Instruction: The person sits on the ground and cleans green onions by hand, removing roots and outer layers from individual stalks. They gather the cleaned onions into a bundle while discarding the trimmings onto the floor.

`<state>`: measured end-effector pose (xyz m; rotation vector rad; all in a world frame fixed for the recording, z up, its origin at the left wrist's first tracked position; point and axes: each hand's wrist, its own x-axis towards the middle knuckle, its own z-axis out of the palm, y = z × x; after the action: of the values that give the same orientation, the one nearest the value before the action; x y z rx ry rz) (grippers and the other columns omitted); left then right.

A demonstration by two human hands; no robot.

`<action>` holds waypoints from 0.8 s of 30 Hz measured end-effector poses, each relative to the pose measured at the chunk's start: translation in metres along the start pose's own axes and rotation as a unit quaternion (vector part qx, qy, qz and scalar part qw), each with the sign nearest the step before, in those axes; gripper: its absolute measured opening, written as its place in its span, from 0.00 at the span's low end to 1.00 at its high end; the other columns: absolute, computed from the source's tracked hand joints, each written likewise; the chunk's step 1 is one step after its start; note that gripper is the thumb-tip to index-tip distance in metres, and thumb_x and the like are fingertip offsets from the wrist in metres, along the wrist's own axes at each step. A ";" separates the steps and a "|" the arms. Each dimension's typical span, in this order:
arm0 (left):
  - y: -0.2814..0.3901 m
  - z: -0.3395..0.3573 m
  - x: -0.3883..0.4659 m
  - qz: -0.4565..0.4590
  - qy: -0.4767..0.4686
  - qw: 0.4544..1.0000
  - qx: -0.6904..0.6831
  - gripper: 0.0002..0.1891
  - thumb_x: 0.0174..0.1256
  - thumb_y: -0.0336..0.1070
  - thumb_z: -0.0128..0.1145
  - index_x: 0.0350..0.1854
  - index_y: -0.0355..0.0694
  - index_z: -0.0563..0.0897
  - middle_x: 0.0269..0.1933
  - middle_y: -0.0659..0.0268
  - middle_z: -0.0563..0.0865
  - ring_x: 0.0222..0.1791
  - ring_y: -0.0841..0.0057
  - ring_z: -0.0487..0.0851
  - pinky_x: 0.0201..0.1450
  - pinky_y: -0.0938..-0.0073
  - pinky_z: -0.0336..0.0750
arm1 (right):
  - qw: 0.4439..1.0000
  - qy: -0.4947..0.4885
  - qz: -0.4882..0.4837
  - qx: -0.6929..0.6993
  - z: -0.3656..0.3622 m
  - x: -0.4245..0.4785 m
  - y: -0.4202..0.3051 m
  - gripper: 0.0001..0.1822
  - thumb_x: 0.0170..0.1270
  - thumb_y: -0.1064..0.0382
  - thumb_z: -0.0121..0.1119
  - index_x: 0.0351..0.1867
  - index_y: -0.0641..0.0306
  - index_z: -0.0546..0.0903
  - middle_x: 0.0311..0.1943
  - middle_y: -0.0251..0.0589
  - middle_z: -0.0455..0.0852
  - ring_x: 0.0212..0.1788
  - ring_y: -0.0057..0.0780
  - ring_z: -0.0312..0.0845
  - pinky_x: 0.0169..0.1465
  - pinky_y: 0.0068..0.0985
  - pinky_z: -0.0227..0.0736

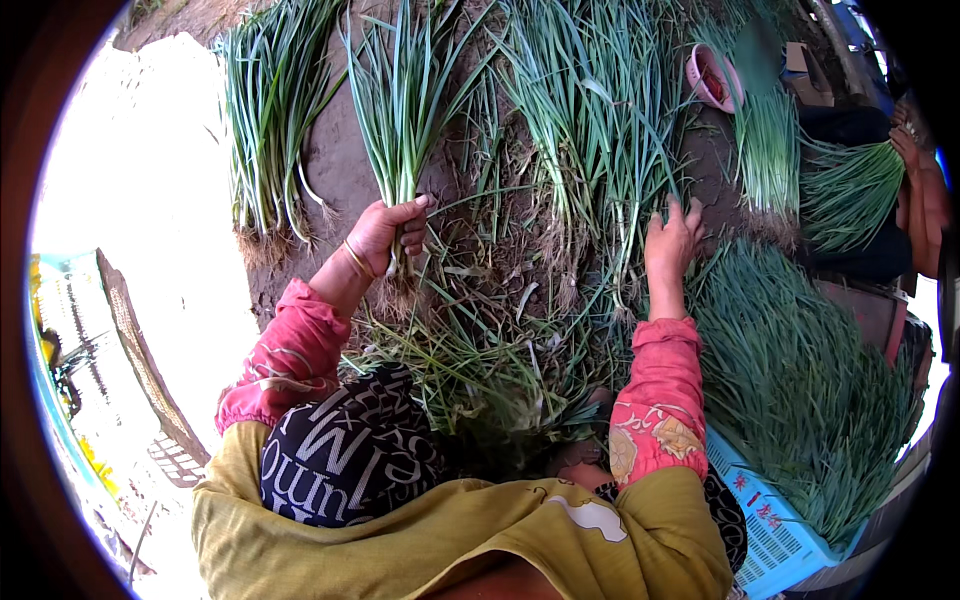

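My left hand (393, 232) is closed around the pale stems of a bunch of green onions (400, 135), roots hanging below the fist and leaves spreading away from me. My right hand (673, 234) has its fingers apart at the right edge of a heap of green onions (626, 142); whether the fingertips touch the leaves I cannot tell. Left of my left hand lies a rooty bundle of green onions (274, 142) on the bare soil. Loose leaves and trimmings (487, 367) cover the ground between my arms.
A blue plastic crate (780, 536) piled with long green leaves (810, 375) stands at my right. Beyond it lie a neat green onion bundle (769, 157) and a pink basin (712, 79). Another person's hands (906, 142) hold a bunch at the far right.
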<state>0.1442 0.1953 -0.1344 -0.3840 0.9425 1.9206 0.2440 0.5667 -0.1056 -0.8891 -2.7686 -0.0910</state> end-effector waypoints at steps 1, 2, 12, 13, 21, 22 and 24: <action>0.000 0.002 0.000 -0.007 0.005 1.000 0.000 0.09 0.64 0.39 0.53 0.38 0.39 0.74 0.17 0.75 0.65 0.14 0.84 0.61 0.18 0.82 0.58 | 0.993 -0.016 -0.088 0.072 0.002 0.002 -0.008 0.14 0.55 0.63 0.56 0.45 0.57 0.79 0.53 0.39 0.73 0.53 0.43 0.66 0.57 0.42 0.59; -0.001 0.005 0.001 -0.013 0.010 1.000 0.001 0.10 0.65 0.39 0.52 0.39 0.37 0.74 0.17 0.75 0.64 0.14 0.84 0.61 0.18 0.82 0.58 | 0.976 -0.016 -0.144 0.162 0.012 0.003 -0.022 0.09 0.57 0.65 0.54 0.39 0.60 0.80 0.43 0.39 0.79 0.48 0.41 0.69 0.54 0.37 0.63; -0.003 0.001 -0.008 -0.016 -0.023 0.998 -0.050 0.10 0.67 0.40 0.49 0.27 0.44 0.69 0.17 0.77 0.64 0.14 0.85 0.61 0.17 0.82 0.57 | 0.966 -0.151 -0.061 0.198 0.015 0.019 -0.105 0.11 0.53 0.57 0.59 0.32 0.60 0.83 0.31 0.44 0.84 0.36 0.43 0.78 0.41 0.36 0.71; -0.004 0.004 -0.011 -0.013 -0.020 0.997 -0.067 0.09 0.65 0.39 0.50 0.27 0.43 0.69 0.17 0.76 0.65 0.14 0.85 0.62 0.17 0.82 0.59 | 0.956 -0.150 -0.081 0.237 0.002 0.012 -0.109 0.11 0.52 0.57 0.60 0.31 0.60 0.83 0.29 0.44 0.84 0.33 0.41 0.79 0.38 0.35 0.72; -0.020 0.043 -0.009 0.010 0.072 0.996 0.053 0.05 0.57 0.32 0.60 0.33 0.39 0.79 0.22 0.72 0.77 0.18 0.84 0.72 0.17 0.83 0.65 | 0.787 -0.308 0.012 0.534 -0.012 -0.113 -0.141 0.09 0.51 0.66 0.64 0.29 0.70 0.79 0.21 0.39 0.82 0.23 0.21 0.74 0.31 0.21 0.70; -0.025 0.040 -0.008 0.011 0.075 0.996 0.049 0.06 0.54 0.31 0.63 0.32 0.40 0.78 0.22 0.72 0.77 0.17 0.83 0.72 0.16 0.82 0.65 | 0.784 -0.323 0.002 0.530 -0.018 -0.124 -0.145 0.09 0.51 0.66 0.64 0.28 0.70 0.79 0.21 0.39 0.81 0.23 0.20 0.73 0.30 0.21 0.69; -0.029 0.036 -0.012 0.002 0.071 0.995 0.069 0.07 0.53 0.32 0.64 0.30 0.41 0.78 0.21 0.72 0.77 0.16 0.83 0.72 0.15 0.82 0.64 | 0.776 -0.334 0.000 0.534 -0.033 -0.137 -0.152 0.08 0.51 0.67 0.63 0.28 0.70 0.78 0.20 0.38 0.81 0.23 0.18 0.72 0.28 0.20 0.68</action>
<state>0.1790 0.2224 -0.1171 -0.4407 1.1641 1.8381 0.2705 0.3610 -0.1049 -0.6031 -2.5860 1.9076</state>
